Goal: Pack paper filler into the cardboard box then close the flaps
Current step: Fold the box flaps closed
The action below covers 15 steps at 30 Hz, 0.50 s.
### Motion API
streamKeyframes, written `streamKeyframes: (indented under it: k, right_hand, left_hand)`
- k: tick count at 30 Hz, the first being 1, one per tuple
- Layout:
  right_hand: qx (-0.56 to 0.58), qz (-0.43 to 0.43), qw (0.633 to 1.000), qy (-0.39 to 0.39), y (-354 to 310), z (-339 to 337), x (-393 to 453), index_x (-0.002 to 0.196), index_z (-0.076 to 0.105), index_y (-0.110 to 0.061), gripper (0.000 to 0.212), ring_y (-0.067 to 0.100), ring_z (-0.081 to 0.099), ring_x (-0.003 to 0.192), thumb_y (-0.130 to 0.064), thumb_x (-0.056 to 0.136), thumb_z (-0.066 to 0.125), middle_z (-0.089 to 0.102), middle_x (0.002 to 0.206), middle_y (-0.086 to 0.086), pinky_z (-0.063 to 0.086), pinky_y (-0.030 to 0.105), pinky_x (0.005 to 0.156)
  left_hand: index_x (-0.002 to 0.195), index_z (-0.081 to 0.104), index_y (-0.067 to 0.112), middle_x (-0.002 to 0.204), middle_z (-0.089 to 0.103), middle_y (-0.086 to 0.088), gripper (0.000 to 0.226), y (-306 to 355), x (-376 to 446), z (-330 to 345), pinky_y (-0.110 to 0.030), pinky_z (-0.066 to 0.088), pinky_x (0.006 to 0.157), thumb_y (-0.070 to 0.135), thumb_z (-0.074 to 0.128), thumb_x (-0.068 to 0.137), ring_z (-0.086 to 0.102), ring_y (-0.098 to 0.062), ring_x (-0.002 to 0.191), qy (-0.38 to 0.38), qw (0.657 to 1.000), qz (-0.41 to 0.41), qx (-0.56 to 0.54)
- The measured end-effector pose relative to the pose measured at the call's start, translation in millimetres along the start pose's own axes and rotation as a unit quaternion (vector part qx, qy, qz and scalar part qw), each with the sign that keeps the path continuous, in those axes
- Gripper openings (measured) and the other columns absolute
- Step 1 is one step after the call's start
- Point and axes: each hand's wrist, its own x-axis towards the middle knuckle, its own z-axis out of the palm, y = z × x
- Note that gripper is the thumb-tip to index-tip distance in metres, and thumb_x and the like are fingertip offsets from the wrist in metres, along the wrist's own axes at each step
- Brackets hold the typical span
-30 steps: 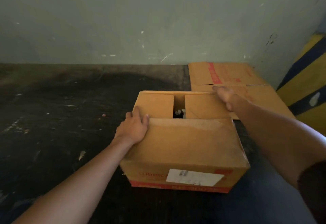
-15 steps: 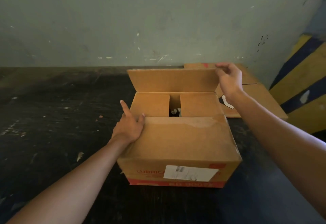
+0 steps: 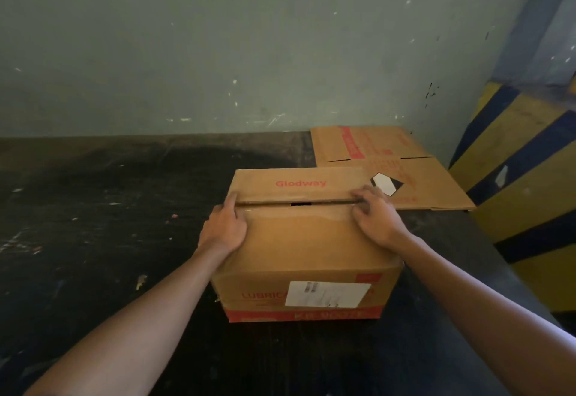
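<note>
A brown cardboard box (image 3: 307, 249) with red print and a white label on its front stands on the dark floor. Both long flaps lie down on top, with a thin dark seam (image 3: 296, 203) between them; the far flap (image 3: 296, 184) reads "Glodway". My left hand (image 3: 223, 230) lies flat on the near flap at the seam's left end. My right hand (image 3: 375, 219) presses on the near flap at the seam's right end, fingertips at the gap. The paper filler inside is hidden.
A flattened cardboard box (image 3: 386, 164) lies on the floor behind and to the right, against the grey-green wall (image 3: 249, 52). A yellow and dark blue striped block (image 3: 523, 183) stands at the right. The dark floor (image 3: 93, 208) is scuffed with small scraps.
The far flap, held upright by my right hand half a second ago, has come down onto the box. My right hand moved from its edge to the top; the gap over the inner flaps is covered.
</note>
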Motion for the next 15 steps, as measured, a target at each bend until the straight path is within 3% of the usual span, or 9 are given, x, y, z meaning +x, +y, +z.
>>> streamKeyframes:
  k: [2, 4, 8, 12, 15]
  right_hand:
    - [-0.055, 0.001, 0.998, -0.040, 2, 4, -5, 0.149, 0.039, -0.021, 0.051, 0.026, 0.011, 0.151, -0.035, 0.101, 0.047, 0.023, 0.161, 0.006, 0.017, 0.046, 0.121]
    - [-0.102, 0.003, 0.993, -0.056, 3, 6, -8, 0.153, 0.031, -0.024, 0.055, 0.023, 0.003, 0.152, -0.044, 0.102, 0.038, 0.016, 0.164, 0.005, 0.014, 0.048, 0.121]
    - [-0.188, 0.010, 0.978, -0.084, -7, -2, -3, 0.153, 0.030, -0.024, 0.058, 0.025, 0.010, 0.151, -0.052, 0.101, 0.032, 0.020, 0.163, 0.006, 0.015, 0.049, 0.120]
    - [-0.236, 0.041, 0.960, -0.143, -26, -9, -1, 0.154, 0.026, -0.021, 0.062, 0.028, 0.011, 0.151, -0.054, 0.101, 0.029, 0.018, 0.163, 0.009, 0.010, 0.054, 0.119]
    - [-0.173, 0.022, 0.981, -0.079, -41, -4, -23, 0.153, 0.027, -0.022, 0.060, 0.024, 0.008, 0.151, -0.049, 0.100, 0.035, 0.019, 0.163, 0.006, 0.003, 0.057, 0.120]
  left_hand:
    - [0.156, 0.014, 0.035, 0.156, 0.030, -0.011, 0.056, 0, -1, 1, -0.051, 0.042, 0.102, 0.046, 0.024, 0.102, 0.050, -0.034, 0.127, -0.035, 0.998, -0.009, 0.055]
    - [0.156, 0.010, 0.034, 0.163, 0.015, -0.009, 0.058, 2, -4, 1, -0.055, 0.034, 0.108, 0.049, 0.022, 0.101, 0.034, -0.036, 0.140, -0.072, 0.994, -0.014, 0.080]
    - [0.157, 0.001, 0.031, 0.166, -0.009, -0.008, 0.063, 7, -7, 0, -0.061, 0.012, 0.117, 0.048, 0.023, 0.101, -0.010, -0.035, 0.151, -0.093, 0.987, -0.013, 0.129]
    - [0.157, 0.006, 0.024, 0.166, -0.011, -0.010, 0.065, 7, -11, 4, -0.060, 0.004, 0.120, 0.049, 0.024, 0.100, -0.014, -0.038, 0.150, -0.077, 0.983, -0.001, 0.165]
    - [0.147, 0.035, 0.023, 0.166, 0.004, -0.012, 0.052, 18, -30, 2, -0.059, -0.001, 0.120, 0.046, 0.032, 0.100, -0.007, -0.038, 0.151, -0.005, 0.990, 0.058, 0.127]
